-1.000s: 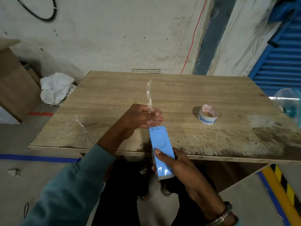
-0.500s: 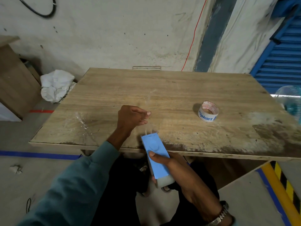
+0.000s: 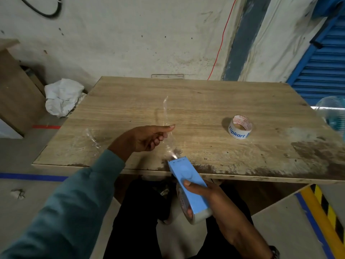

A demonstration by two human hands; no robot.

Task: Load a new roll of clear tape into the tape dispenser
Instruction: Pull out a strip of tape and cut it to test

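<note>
My right hand (image 3: 211, 195) grips the light blue tape dispenser (image 3: 186, 182) just below the table's front edge, nose pointing up and away. A clear tape roll (image 3: 188, 208) sits in its lower end. A strip of clear tape (image 3: 166, 116) runs from the dispenser's nose up to my left hand (image 3: 147, 137), which pinches it over the wooden table (image 3: 205, 101). The strip's free end curls above my fingers. A white roll printed "Flipkart" (image 3: 240, 129) lies on the table to the right.
A crumpled piece of clear tape (image 3: 92, 139) is stuck on the table's left part. White crumpled cloth (image 3: 62, 96) lies on the floor left of the table, beside a wooden cabinet (image 3: 16, 90). A fan (image 3: 334, 114) stands at the right edge.
My left hand has moved up and left, away from the dispenser, drawing out a longer strip of tape. The dispenser has dropped lower and tilted, so the roll in it now shows.
</note>
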